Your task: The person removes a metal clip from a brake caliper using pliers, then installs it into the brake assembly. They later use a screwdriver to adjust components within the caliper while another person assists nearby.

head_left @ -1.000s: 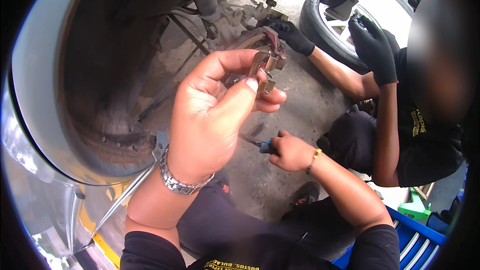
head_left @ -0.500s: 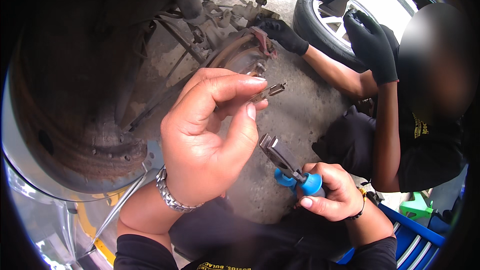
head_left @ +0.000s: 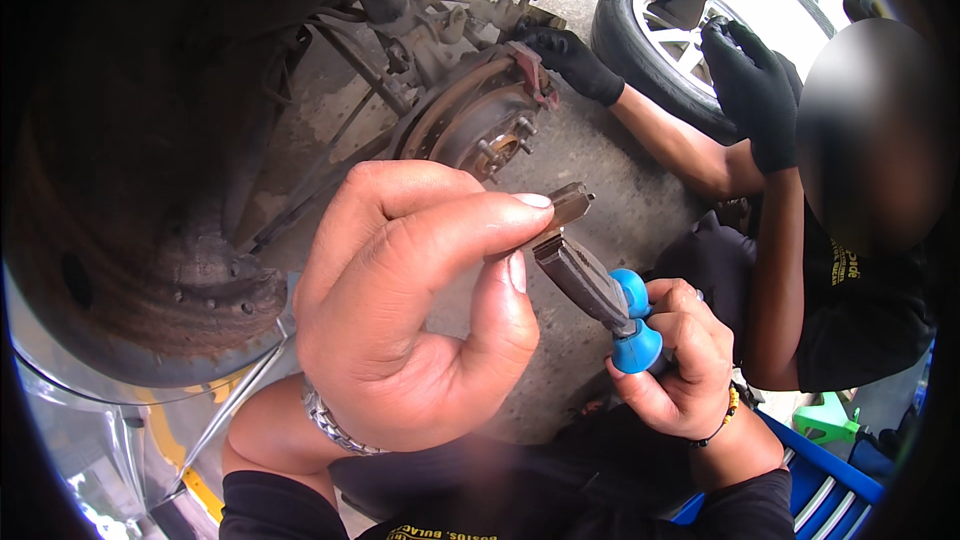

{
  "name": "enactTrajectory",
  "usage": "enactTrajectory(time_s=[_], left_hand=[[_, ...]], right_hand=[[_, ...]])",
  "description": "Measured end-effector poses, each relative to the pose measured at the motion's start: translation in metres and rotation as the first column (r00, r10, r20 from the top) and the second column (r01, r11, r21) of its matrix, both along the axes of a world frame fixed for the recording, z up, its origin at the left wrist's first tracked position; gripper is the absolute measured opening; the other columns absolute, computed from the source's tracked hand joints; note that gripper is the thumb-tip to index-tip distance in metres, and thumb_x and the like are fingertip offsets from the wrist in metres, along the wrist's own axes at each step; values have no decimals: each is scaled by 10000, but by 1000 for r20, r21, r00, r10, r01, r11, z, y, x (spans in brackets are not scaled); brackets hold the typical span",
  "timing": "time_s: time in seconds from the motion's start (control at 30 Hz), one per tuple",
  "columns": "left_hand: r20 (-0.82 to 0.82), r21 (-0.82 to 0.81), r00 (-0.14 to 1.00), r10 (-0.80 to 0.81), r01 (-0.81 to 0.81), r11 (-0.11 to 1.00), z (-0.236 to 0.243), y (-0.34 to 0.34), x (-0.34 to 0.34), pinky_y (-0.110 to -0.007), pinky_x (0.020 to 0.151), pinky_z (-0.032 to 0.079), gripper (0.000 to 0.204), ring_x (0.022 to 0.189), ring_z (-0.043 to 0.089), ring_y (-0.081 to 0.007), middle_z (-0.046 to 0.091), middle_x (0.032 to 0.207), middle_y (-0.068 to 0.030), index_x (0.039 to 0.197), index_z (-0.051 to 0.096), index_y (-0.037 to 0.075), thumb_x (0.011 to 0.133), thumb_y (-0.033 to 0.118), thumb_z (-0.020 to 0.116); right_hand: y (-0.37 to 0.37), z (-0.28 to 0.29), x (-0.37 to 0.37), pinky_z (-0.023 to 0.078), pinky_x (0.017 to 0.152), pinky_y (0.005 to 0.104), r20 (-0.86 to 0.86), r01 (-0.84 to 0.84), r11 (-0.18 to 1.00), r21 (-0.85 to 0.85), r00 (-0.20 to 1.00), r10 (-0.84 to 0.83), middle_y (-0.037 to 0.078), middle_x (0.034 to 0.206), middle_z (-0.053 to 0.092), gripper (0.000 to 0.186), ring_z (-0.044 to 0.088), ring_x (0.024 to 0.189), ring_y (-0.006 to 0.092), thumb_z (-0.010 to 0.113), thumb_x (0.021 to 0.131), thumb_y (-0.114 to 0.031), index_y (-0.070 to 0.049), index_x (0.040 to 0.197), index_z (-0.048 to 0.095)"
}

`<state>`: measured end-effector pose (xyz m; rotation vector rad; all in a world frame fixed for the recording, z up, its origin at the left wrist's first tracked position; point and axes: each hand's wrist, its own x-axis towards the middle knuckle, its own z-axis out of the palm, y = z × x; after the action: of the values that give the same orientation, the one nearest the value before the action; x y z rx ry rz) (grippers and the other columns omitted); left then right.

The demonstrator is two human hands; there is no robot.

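Observation:
My left hand (head_left: 410,310) pinches a small metal clip (head_left: 562,208) between thumb and forefinger in the middle of the view. My right hand (head_left: 678,365) grips pliers (head_left: 590,290) with blue handles at the lower right. The pliers' jaws are raised right beside the clip's lower end; whether they touch it I cannot tell. Behind my left hand is a rusty brake disc and hub (head_left: 470,130) with studs, and a reddish part (head_left: 530,70) at its upper edge.
A dark wheel well (head_left: 160,160) fills the left. A co-worker's gloved hands (head_left: 580,70) (head_left: 745,90) are beside the brake assembly and upper right, near a loose wheel (head_left: 625,50). A blue drawer unit (head_left: 820,480) and a green object (head_left: 830,418) are at lower right.
My right hand has raised the pliers up toward the clip. My left hand has moved lower, turning the clip and uncovering more of the disc.

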<state>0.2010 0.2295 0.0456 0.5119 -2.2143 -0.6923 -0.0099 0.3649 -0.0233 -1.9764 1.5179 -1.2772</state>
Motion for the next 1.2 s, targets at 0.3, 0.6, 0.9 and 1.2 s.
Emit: enactTrajectory(time_s=[0.3, 0.6, 0.9, 1.2], left_hand=[[15, -47, 1000, 3, -2, 999, -2, -1, 1, -279, 876, 530, 321, 957, 596, -163, 494, 1122, -154, 1158, 545, -22, 852, -118, 522], [-74, 40, 997, -25, 28, 999, -11, -1, 0, -331, 931, 547, 331, 1015, 620, -190, 482, 1162, -160, 1171, 522, -18, 858, -124, 530], [-88, 67, 996, -10, 15, 998, -11, 0, 0, -281, 914, 541, 316, 1024, 619, -177, 494, 1159, -149, 1139, 564, -26, 849, -152, 558], [-125, 55, 992, -31, 39, 998, -13, -3, 0, -297, 904, 543, 303, 1020, 622, -194, 505, 1144, -147, 1129, 562, -11, 853, -137, 570]], right_hand=[[0, 3, 2, 481, 645, 388, -57, 33, 999, -38, 998, -36, 130, 784, 527, 278, 599, 745, 336, 762, 667, -97, -13, 822, 546], [4, 10, 5, 480, 633, 383, -66, 79, 997, -21, 995, -81, 127, 777, 521, 284, 597, 737, 330, 767, 641, -97, -15, 818, 559], [4, 9, 5, 480, 646, 392, -32, 88, 996, 6, 996, -88, 126, 765, 525, 299, 603, 726, 334, 771, 627, -79, -17, 823, 554], [4, 10, 6, 486, 643, 394, -67, 101, 995, -10, 993, -102, 126, 753, 523, 298, 609, 719, 334, 767, 620, -66, -12, 817, 550]])
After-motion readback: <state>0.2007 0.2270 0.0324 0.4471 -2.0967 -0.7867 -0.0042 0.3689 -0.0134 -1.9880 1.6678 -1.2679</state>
